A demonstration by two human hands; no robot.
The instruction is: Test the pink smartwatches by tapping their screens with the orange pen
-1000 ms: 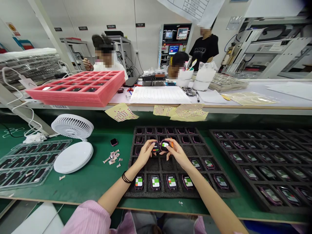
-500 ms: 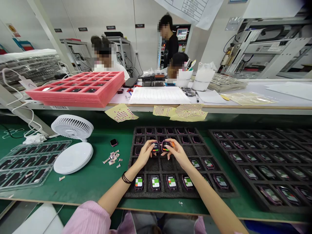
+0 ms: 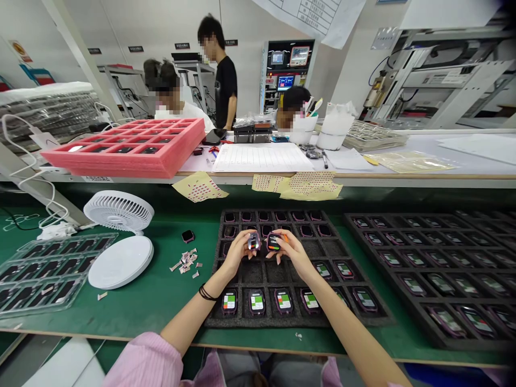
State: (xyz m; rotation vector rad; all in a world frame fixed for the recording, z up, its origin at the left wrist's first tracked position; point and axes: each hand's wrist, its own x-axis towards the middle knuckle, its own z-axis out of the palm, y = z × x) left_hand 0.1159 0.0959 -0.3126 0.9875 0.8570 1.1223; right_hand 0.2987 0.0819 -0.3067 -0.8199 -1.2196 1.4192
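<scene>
My left hand (image 3: pixel 238 252) grips a smartwatch body (image 3: pixel 253 241), its face tilted and catching a bright glare. Close beside it, my right hand (image 3: pixel 293 251) is closed on a second smartwatch body (image 3: pixel 273 242) with a lit screen showing orange and green. Both are held above a dark foam tray (image 3: pixel 278 321), whose pockets hold several more watches. In the front row sits a watch with a green and white screen (image 3: pixel 257 302); those in the back rows have dark screens. Part of the tray is hidden behind my hands and right forearm.
Another foam tray of watches (image 3: pixel 435 337) lies to the right. On the left are a white fan (image 3: pixel 121 262), a clear plastic tray (image 3: pixel 56 307), a single watch (image 3: pixel 187 236) and small paper scraps (image 3: pixel 187 260). A shelf edge (image 3: pixel 374 181) runs across behind, bearing a pink foam tray (image 3: pixel 161 167).
The watch in my left hand has tilted, and its face now shows glare. The right-hand watch is turned slightly. In the background, a standing person has moved left, uncovering an equipment rack.
</scene>
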